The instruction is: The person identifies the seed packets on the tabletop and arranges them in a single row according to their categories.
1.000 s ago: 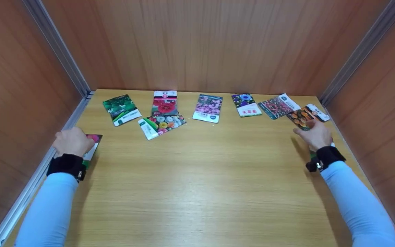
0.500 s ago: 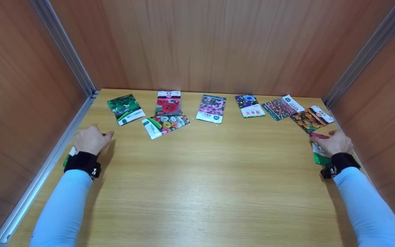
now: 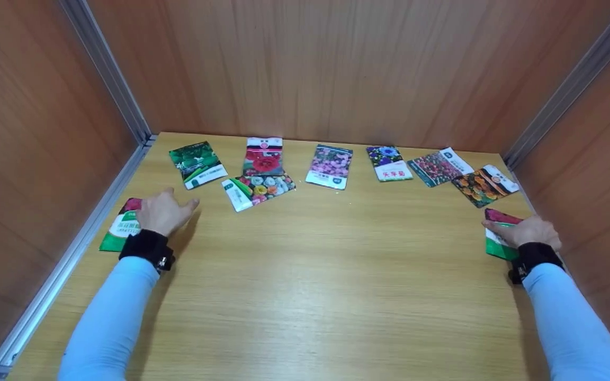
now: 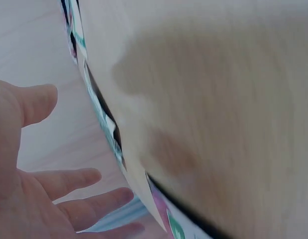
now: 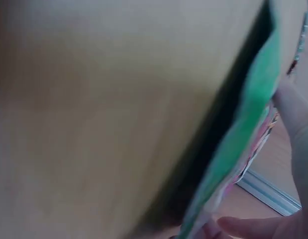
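Note:
In the head view my left hand (image 3: 164,212) is just right of a seed packet (image 3: 123,226) with a pink top and green bottom, partly overlapping it. Its fingers are spread and hold nothing, as the left wrist view shows; that packet's corner (image 4: 169,219) lies below them. On the far right, my right hand (image 3: 531,233) grips a similar pink, white and green seed packet (image 3: 500,250), thumb on one side and fingers at the other. In the right wrist view the packet's green end (image 5: 256,94) bows, with dark shadow under it. The hand covers part of its face.
Along the table's back lie a green leaf packet (image 3: 198,164), a red flower packet (image 3: 263,157) touching a mixed flower packet (image 3: 265,188), a pink one (image 3: 330,165), a blue one (image 3: 388,163), a red-speckled one (image 3: 439,166) and an orange one (image 3: 482,186). Wooden panels (image 3: 326,69) enclose the table.
My left hand has let go of its packet and moved right, uncovering it at the left edge. My right hand has shifted right and nearer, from beside the orange packet onto the pink and green one.

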Demonstrator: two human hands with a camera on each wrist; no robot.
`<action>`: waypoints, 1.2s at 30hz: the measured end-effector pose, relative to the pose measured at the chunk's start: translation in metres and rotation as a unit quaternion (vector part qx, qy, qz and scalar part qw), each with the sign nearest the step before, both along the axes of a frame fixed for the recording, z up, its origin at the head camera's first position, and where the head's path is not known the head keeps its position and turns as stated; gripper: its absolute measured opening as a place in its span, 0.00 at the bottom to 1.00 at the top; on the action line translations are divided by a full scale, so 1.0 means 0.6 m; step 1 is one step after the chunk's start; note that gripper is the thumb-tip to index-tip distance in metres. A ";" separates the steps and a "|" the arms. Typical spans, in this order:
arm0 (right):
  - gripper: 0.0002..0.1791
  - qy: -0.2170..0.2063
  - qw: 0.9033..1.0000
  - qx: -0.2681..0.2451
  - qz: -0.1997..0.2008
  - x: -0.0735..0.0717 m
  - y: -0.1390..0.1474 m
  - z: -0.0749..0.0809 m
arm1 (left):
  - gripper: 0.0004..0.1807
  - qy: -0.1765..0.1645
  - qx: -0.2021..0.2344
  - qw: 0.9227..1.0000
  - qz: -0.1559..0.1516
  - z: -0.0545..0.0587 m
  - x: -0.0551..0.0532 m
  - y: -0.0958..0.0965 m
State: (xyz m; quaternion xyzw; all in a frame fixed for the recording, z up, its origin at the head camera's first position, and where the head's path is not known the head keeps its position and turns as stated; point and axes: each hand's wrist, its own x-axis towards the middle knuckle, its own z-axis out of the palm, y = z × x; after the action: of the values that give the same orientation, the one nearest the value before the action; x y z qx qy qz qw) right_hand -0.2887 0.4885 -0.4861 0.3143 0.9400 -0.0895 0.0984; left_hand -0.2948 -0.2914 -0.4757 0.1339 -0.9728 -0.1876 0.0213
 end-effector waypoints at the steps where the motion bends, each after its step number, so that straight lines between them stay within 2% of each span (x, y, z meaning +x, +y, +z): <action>1: 0.78 -0.006 1.000 -0.001 -0.005 0.000 0.001 0.000 | 0.56 -0.004 0.001 1.000 -0.004 -0.001 -0.001 0.006; 5: 0.79 -0.011 1.000 -0.018 -0.013 0.001 0.004 0.001 | 0.49 -0.005 0.009 1.000 -0.017 -0.002 -0.004 0.033; 9: 0.79 0.008 0.999 -0.046 -0.020 0.001 0.006 0.008 | 0.46 0.003 -0.006 0.999 -0.034 -0.006 -0.010 0.061; 12: 0.80 0.029 0.997 -0.067 -0.026 -0.002 0.005 0.014 | 0.48 0.007 -0.020 0.999 -0.048 -0.008 -0.014 0.077; 15: 0.81 0.046 0.996 -0.072 -0.021 -0.005 0.002 0.019 | 0.46 0.010 -0.018 0.998 -0.055 -0.007 -0.017 0.088; 20: 0.80 0.059 0.997 -0.056 -0.006 -0.008 -0.003 0.022 | 0.48 0.010 -0.016 0.998 -0.068 -0.005 -0.021 0.102; 24: 0.76 0.068 0.997 -0.046 0.009 -0.010 -0.006 0.023 | 0.49 0.014 -0.018 0.996 -0.083 -0.001 -0.020 0.112; 30: 0.64 0.111 0.991 -0.075 0.017 -0.017 -0.017 0.026 | 0.44 0.028 -0.027 0.995 -0.096 0.005 -0.020 0.127; 33: 0.62 0.133 0.987 -0.091 0.020 -0.021 -0.024 0.028 | 0.43 0.025 -0.012 0.995 -0.101 0.007 -0.021 0.135; 36: 0.61 0.155 0.982 -0.107 0.028 -0.026 -0.032 0.030 | 0.44 0.007 0.019 0.995 -0.099 0.008 -0.022 0.145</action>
State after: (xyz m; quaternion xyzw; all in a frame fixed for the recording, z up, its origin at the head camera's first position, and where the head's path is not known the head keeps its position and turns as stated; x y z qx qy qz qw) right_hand -0.3045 0.4695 -0.4683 0.2581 0.9371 -0.2346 -0.0132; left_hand -0.3077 -0.2043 -0.4706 0.0361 -0.9774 -0.2081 0.0070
